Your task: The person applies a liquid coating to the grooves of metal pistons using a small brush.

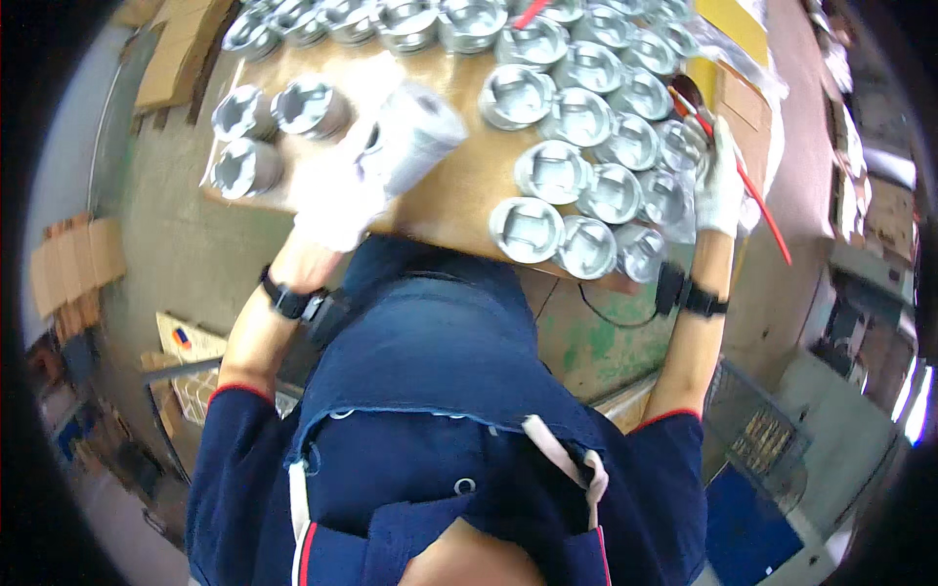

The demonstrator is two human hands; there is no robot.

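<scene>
My left hand (339, 200), in a white glove and blurred, grips a grey metal piston (422, 137) tilted over the front part of the table. To its left stand three similar pistons (246, 168), apart from the main group. My right hand (720, 186), also gloved in white, is at the table's right side, with its fingers closed around a thin red stick (764, 217). The stick slants from a small dark rounded object (688, 91) down past the table's right edge. Beside this hand several pistons (613, 193) stand in close rows.
More pistons (405, 21) line the table's far edge. Brown paper (454, 200) covers the tabletop. Cardboard (745, 98) and clear plastic lie at the right edge. Flattened cardboard boxes (181, 54) are stacked at the far left. A wire basket (762, 439) is at the lower right.
</scene>
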